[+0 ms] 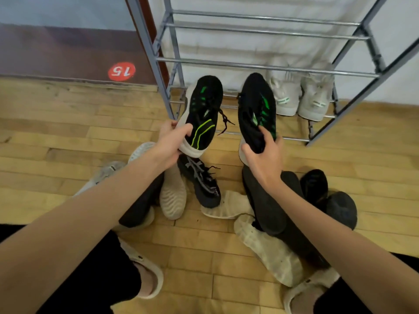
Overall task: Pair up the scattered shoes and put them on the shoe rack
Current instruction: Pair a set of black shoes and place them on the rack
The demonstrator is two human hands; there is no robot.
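The left hand grips the heel of a black knit sneaker with green stripes and a pale sole, its toe pointing far, towards the grey metal tube shoe rack. The right hand clasps the heel of the matching black and green sneaker, just right of the first. A pale grey pair stands on the rack's lowest shelf, far right. Near the hands, dark and beige shoes lie scattered on the wooden plank floor.

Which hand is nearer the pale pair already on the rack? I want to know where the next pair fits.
Right. The right hand is just below-left of the pale pair; the left hand is farther left.
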